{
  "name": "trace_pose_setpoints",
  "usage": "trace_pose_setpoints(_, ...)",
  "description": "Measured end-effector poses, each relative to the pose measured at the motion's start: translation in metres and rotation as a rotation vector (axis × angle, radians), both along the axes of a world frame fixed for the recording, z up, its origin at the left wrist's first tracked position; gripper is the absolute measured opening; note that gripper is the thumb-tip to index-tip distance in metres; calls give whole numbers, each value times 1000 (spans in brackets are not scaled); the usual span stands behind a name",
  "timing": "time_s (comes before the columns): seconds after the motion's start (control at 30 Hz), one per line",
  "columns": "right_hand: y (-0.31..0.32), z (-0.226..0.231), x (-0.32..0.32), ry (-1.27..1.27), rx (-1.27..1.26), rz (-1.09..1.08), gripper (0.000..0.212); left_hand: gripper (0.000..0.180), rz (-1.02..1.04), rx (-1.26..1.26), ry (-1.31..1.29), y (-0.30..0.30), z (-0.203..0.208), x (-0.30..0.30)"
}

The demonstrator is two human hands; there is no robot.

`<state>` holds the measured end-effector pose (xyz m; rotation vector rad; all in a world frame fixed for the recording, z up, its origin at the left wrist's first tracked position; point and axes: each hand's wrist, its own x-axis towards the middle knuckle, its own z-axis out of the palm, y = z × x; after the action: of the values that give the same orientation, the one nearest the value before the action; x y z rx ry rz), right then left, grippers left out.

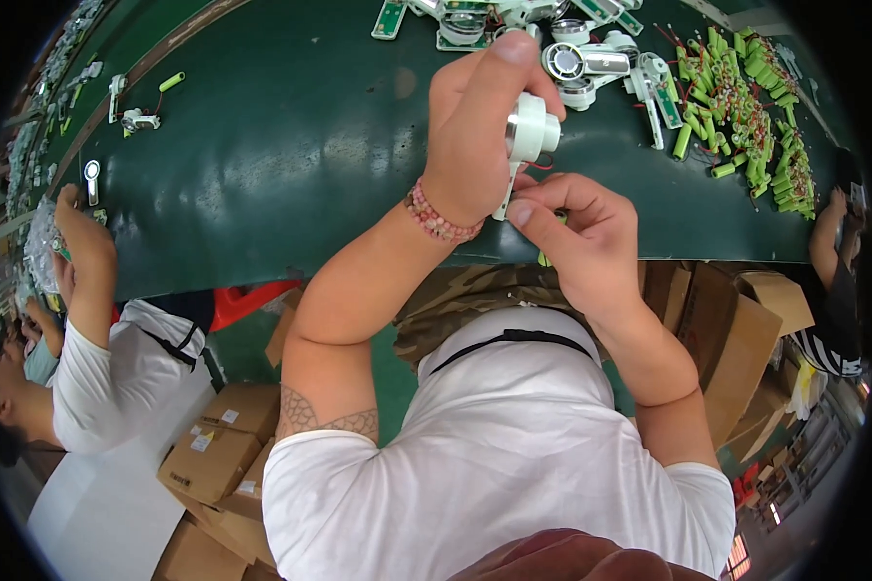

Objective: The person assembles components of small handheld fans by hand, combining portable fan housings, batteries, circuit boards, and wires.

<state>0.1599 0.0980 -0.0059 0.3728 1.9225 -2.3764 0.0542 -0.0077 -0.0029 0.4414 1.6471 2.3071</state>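
The white device (531, 131) is held above the green table (291, 174), its round head uppermost and its long axis running down and slightly left, so the narrow handle points toward the person. Fingers cover much of its left side, and a green piece (545, 259) below it is mostly hidden. The device sits inside the left hand (475, 136), which is clamped around its head. The right hand (586, 232) is below and right of the device, thumb and forefinger bent at the handle's lower end; whether they grip anything cannot be told. A red wire (541, 165) loops beside the device. Beyond it lie white assemblies (581, 63); farther right, green cells (746, 126).
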Motion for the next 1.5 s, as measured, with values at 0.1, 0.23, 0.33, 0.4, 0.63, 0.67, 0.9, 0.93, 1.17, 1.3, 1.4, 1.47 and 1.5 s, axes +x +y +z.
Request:
trace_pose_setpoints(0.1, -3, 2, 4, -50, -127, -39, 5, 56, 40, 41, 0, -1, -1, 0)
trace_pose_setpoints(0.23, -5, 0, 7, -21, -90, -65, 5, 56, -35, 16, 28, -7, -1, 1)
trace_pose_setpoints(0.33, -1, -2, 6, 27, -45, -32, 6, 58, -19, 5, 158, -4, -4, 0)
trace_pose_setpoints(0.4, 2, -2, 6, -16, -40, 10, 6, 59, -42, -16, 128, -4, -3, 1)
trace_pose_setpoints(0.63, 6, -3, 5, -124, -159, 38, 7, 61, -41, -34, 69, -2, -2, 2)
trace_pose_setpoints(0.67, 5, -4, 7, -100, -131, 28, 8, 61, -39, -35, 70, -1, -3, 2)
trace_pose_setpoints(0.9, 2, -10, -2, 2, -21, 27, 10, 59, 4, 103, 142, -6, -13, -10)
trace_pose_setpoints(0.93, 3, -12, -4, 22, 18, 55, 11, 55, -19, 103, 68, -9, -8, -7)
trace_pose_setpoints(1.17, 59, -20, -10, 390, 540, -207, 16, 26, 432, -699, 178, -70, 9, -54)
trace_pose_setpoints(1.3, 144, -22, -12, 558, 1197, -473, 21, 30, 966, -946, 546, -100, 12, -66)
trace_pose_setpoints(1.4, 185, -20, -2, 393, 1656, -347, 22, 15, 680, -407, 500, -62, 4, -63)
trace_pose_setpoints(1.47, 191, -23, -3, 332, 1771, -302, 20, 14, 495, -425, 556, -36, -9, -54)
trace_pose_setpoints(1.5, 192, -27, -3, 280, 1777, -287, 17, 15, 431, -516, 652, -23, -9, -46)
